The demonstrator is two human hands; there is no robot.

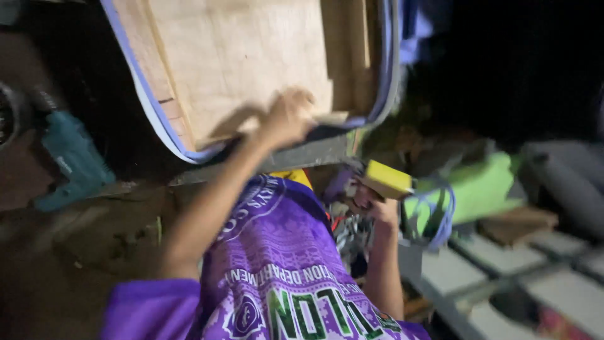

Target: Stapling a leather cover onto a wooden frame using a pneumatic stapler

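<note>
I am seeing left hand fingers pressing the plywood panel; right hand gripping a yellow tool, which risks slipping.

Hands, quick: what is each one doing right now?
Left hand: resting on the edge of the plywood panel; grip too blurred to tell.
Right hand: closed on a yellow block.

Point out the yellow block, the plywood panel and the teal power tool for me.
yellow block [388, 177], head view, on its top face, held in the right hand [376, 204].
plywood panel [239, 56], head view, on its bare middle; left hand [288, 118] rests on its edge.
teal power tool [72, 157], head view, on its body.
</note>
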